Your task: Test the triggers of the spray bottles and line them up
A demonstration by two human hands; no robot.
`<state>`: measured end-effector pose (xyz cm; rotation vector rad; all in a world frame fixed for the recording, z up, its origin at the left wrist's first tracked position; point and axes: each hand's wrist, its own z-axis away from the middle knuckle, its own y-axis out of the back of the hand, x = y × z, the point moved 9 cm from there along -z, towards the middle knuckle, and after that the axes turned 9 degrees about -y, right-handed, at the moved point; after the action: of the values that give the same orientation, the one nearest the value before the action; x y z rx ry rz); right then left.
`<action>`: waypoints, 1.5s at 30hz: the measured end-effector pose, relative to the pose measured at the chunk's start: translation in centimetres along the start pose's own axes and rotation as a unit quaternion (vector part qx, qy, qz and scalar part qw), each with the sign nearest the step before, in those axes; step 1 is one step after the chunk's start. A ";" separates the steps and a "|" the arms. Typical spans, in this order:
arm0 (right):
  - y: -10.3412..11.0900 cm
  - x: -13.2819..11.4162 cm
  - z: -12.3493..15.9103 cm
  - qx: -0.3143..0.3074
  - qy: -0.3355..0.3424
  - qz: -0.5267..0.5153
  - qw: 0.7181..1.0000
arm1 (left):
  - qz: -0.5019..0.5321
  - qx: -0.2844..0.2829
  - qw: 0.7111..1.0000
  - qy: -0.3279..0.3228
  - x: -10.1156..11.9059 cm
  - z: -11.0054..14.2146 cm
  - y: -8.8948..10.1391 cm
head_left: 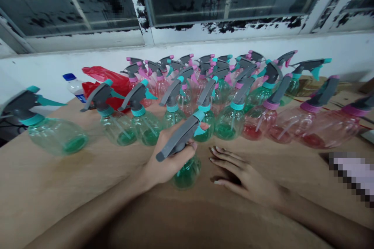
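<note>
Tan wood-grain counter (58,186), bare along its near edge and across the near left, giving open room on both sides of the forearms; the far half is crowded.

Left hand (166,163): forearm enters from the near left edge, palm turned inward, fingers curled shut around the neck of a green spray bottle (187,173), thumb up by the teal trigger. Bottle stands on the counter near its middle, just in front of the front row; clear green ribbed body, teal collar, grey sprayer head slanting down toward the near left.

Right hand (242,175): forearm enters from the near right edge, palm down and flat on the counter, fingers spread and extended toward the held bottle, holding nothing; fingertips just beside the bottle's base, not touching it.

Blurred pale item (353,177): near the right edge of the counter, cannot be identified.

Front row of bottles (230,120): green-bodied ones with teal collars to the left and centre, pink-bodied ones (330,126) with pink collars running to the right edge, packed side by side.

Single green bottle (55,134): stands apart near the left edge, open counter around it.

Rear rows (204,74): mixed pink and green bottles, grey heads, closely massed toward the far edge.

Red plastic bag (101,79): far left, behind the bottles. Clear bottle with blue cap (74,85): just beside the bag.

White wall and peeling window frame (228,27): beyond the far edge.
</note>
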<state>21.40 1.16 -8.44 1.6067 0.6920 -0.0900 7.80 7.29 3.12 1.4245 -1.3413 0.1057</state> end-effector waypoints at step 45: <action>0.2 -0.2 -0.1 -0.006 -0.004 -0.010 1.000 | -0.053 0.032 0.998 0.004 0.5 0.1 0.4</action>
<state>21.30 1.15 -8.16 1.5884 0.7019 -0.1063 7.60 7.02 3.71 1.5446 -1.2635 0.0860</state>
